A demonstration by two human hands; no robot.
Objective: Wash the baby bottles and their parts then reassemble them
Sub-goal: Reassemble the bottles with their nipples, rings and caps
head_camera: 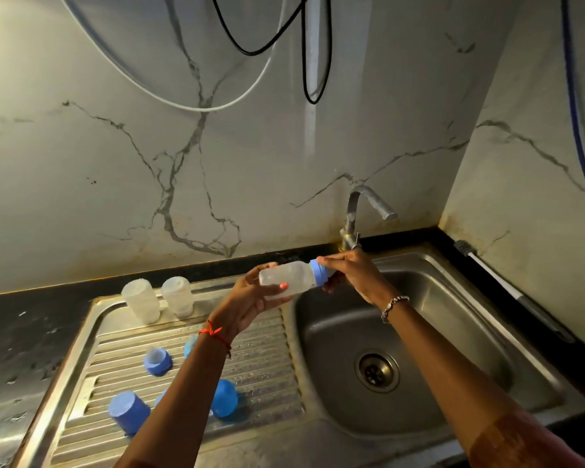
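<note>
A clear baby bottle point(289, 276) lies sideways in the air above the left rim of the sink. My left hand point(250, 298) grips its body from below. My right hand point(348, 270) holds the blue collar point(320, 271) on its neck. Two more clear bottles point(142, 300) point(178, 296) stand upside down at the back of the steel draining board point(264, 359). Several blue caps and collars lie on the board, among them one point(157, 361), one point(128, 412) and one point(224, 398), partly hidden by my left forearm.
The steel sink basin point(453, 332) with its drain point(376, 370) is on the right. A metal tap point(360, 211) stands behind my right hand. Wet black countertop point(21, 349) runs to the left. Cables hang on the marble wall above.
</note>
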